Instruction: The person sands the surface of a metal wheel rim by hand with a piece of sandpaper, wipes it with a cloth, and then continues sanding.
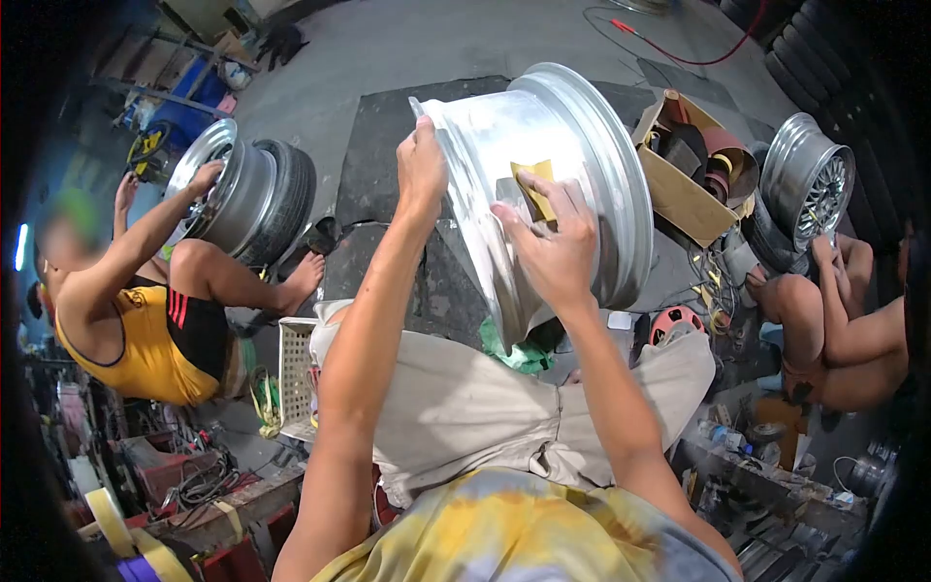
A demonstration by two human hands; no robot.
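A silver wheel rim (499,121) stands tilted in front of my knees. My left hand (423,165) is closed around the rim's left edge. Against the rim's barrel, my right hand (558,233) holds a folded yellow sheet (533,189) between thumb and fingers, pressed to the metal. Beneath the rim, between my legs, lies a green cloth (524,355).
On the left a person (136,320) handles another rim (247,194) by a tyre. At right a person's arms (853,291) reach to a spoked rim (807,179). An open cardboard box (684,199) stands right of my rim; a plastic basket (295,373) is by my left leg.
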